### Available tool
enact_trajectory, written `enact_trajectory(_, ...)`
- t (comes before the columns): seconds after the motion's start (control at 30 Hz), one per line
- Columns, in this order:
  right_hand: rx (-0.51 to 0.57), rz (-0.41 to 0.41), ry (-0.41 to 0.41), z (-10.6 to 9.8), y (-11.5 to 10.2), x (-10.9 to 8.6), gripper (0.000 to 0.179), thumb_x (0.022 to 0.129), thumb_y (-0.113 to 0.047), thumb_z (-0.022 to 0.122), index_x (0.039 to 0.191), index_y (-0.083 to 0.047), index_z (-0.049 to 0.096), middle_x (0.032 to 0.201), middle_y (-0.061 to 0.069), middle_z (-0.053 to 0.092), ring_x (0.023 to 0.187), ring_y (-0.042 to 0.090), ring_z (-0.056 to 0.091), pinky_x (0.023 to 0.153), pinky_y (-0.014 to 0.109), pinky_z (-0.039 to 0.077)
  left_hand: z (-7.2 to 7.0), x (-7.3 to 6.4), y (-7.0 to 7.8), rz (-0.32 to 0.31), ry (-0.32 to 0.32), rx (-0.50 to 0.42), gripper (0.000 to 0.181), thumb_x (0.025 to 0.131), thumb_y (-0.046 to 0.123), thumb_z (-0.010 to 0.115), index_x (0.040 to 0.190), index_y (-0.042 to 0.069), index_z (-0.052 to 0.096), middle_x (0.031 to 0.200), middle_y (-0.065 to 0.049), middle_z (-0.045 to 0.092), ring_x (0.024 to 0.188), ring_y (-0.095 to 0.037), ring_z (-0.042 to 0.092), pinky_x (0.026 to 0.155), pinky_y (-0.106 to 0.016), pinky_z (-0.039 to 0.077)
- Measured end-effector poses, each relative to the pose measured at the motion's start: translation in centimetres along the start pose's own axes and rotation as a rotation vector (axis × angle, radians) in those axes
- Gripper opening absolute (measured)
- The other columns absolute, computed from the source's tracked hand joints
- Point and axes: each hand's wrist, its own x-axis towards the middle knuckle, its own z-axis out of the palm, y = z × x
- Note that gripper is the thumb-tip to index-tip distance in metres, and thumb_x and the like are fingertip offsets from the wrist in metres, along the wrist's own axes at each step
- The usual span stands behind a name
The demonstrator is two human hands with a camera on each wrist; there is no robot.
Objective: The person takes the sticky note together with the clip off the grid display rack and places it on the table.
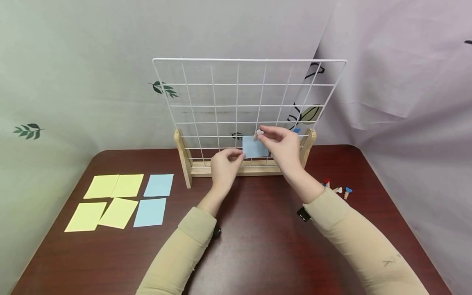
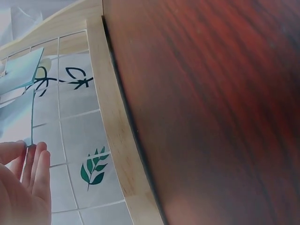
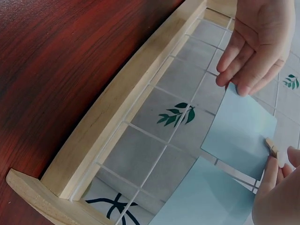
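A blue square note [image 1: 251, 148] lies against the white wire grid [image 1: 224, 106], low and right of its middle. My left hand [image 1: 224, 167] pinches the note's lower left corner between thumb and fingers. At the note's top edge, my right hand [image 1: 287, 148] pinches a small wooden clothespin [image 3: 270, 146] topped with a white heart. The right wrist view shows a second blue note [image 3: 201, 199] beside the first on the grid; in the head view my right hand mostly hides it. A blue heart [image 1: 296, 130] shows just past my right hand.
Several yellow notes [image 1: 101, 187] and two more blue notes [image 1: 150, 212] lie on the dark red table [image 1: 258, 246] at left. Small heart clothespins [image 1: 347, 192] are scattered at right. A wooden stand [image 1: 184, 159] holds the grid upright before a pale leaf-printed cloth [image 1: 92, 73].
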Motion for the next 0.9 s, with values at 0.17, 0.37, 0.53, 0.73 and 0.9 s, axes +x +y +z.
enact_trajectory(0.17, -0.038, -0.034, 0.067, 0.4, 0.2, 0.0, 0.021, 0.091, -0.004, 0.083, 0.111, 0.001, 0.082, 0.111, 0.023, 0.08, 0.079, -0.015, 0.068, 0.073, 0.007, 0.055, -0.2, 0.1, 0.0, -0.012, -0.024, -0.03, 0.009, 0.091, 0.008, 0.082, 0.096, 0.0, 0.083, 0.094, -0.015, 0.083, 0.078, -0.03, 0.08, 0.067, -0.026, 0.061)
enact_trajectory(0.37, -0.053, -0.105, 0.144, 1.0, 0.9, -0.1, 0.017, 0.089, -0.001, 0.083, 0.106, 0.002, 0.083, 0.102, 0.023, 0.081, 0.074, -0.016, 0.067, 0.068, 0.007, 0.053, -0.3, 0.1, 0.2, -0.028, -0.049, -0.058, 0.01, 0.091, 0.007, 0.082, 0.097, -0.001, 0.083, 0.091, -0.017, 0.082, 0.079, -0.031, 0.081, 0.067, -0.027, 0.061)
enact_trajectory(0.53, -0.038, -0.119, 0.172, 1.2, 0.9, -0.3, 0.016, 0.089, -0.001, 0.084, 0.105, 0.003, 0.083, 0.1, 0.025, 0.08, 0.071, -0.014, 0.067, 0.066, 0.008, 0.053, -0.2, 0.1, 0.2, -0.04, -0.058, -0.06, 0.01, 0.092, 0.007, 0.081, 0.098, -0.001, 0.083, 0.091, -0.017, 0.082, 0.08, -0.031, 0.081, 0.063, -0.017, 0.056)
enact_trajectory(0.73, -0.016, -0.122, 0.204, 1.5, 1.1, -0.3, 0.015, 0.089, -0.001, 0.084, 0.104, 0.003, 0.083, 0.1, 0.025, 0.08, 0.07, -0.015, 0.067, 0.068, 0.007, 0.054, -0.2, 0.1, 0.2, -0.046, -0.059, -0.06, 0.01, 0.092, 0.007, 0.081, 0.099, -0.001, 0.083, 0.091, -0.017, 0.082, 0.08, -0.031, 0.081, 0.063, -0.017, 0.055)
enact_trajectory(0.9, -0.001, -0.109, 0.229, 1.8, 1.2, -0.3, 0.014, 0.089, -0.001, 0.084, 0.102, 0.003, 0.083, 0.1, 0.027, 0.08, 0.07, -0.015, 0.067, 0.069, 0.007, 0.055, -0.1, 0.1, 0.2, -0.042, -0.054, -0.06, 0.01, 0.092, 0.007, 0.081, 0.099, -0.001, 0.083, 0.091, -0.018, 0.082, 0.08, -0.032, 0.081, 0.062, -0.015, 0.054)
